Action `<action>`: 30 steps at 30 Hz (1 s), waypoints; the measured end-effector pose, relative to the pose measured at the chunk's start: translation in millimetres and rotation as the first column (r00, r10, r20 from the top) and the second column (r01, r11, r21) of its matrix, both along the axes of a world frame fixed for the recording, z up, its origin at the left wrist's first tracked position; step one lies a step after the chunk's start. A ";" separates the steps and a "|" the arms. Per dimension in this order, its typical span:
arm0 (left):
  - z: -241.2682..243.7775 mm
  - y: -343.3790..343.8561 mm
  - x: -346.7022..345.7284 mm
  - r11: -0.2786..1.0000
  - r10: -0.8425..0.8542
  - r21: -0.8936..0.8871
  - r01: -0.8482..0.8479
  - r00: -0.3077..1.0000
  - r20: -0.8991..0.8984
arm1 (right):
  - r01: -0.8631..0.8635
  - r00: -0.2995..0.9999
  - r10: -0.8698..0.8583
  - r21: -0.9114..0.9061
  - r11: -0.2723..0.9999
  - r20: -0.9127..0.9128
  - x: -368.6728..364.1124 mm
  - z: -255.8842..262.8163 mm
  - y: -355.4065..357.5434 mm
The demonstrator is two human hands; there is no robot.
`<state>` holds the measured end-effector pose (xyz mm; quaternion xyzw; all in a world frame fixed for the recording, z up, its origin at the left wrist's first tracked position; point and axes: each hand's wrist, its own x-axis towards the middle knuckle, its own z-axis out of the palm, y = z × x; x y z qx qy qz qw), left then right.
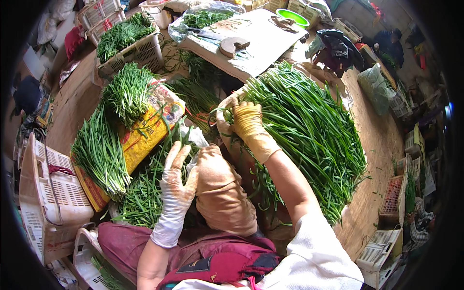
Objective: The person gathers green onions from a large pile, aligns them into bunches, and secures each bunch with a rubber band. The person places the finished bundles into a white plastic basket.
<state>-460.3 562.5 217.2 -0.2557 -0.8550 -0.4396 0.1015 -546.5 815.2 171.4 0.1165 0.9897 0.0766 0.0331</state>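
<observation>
My right hand [250,123], in a yellowish rubber glove, rests with bent fingers at the near left edge of a large pile of green garlic chives [308,134]; whether it holds any stems cannot be told. Over my lap, my left hand [177,188] is raised in a stained white glove, its fingers apart and nothing in it. It is close beside my covered knee [221,181]. Loose green leaves [141,195] lie left of that hand. Two sorted chive bunches [127,90] [103,148] rest on a yellow printed sack [145,134].
Ahead stands a white board [253,40] with a round notched block [233,46] and a green basin [293,17]. A plastic crate [134,59] of greens is at upper left, an off-white crate [54,195] at left. Other people are at both sides, well away.
</observation>
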 end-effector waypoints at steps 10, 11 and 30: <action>-6.6 118.5 -4.2 0.720 -0.401 0.672 -0.174 0.686 0.607 | -0.214 0.977 0.187 -0.440 0.872 -0.105 16.2 30.0 53.6; -30.9 136.5 -9.4 0.671 -0.390 0.710 -0.213 0.713 0.582 | -0.297 0.955 0.265 -0.394 0.870 -0.135 10.4 18.2 62.0; -67.7 185.9 -35.3 0.806 -0.161 0.419 -0.419 0.525 0.835 | -0.172 0.969 0.232 -0.917 0.361 -0.090 17.5 33.6 61.2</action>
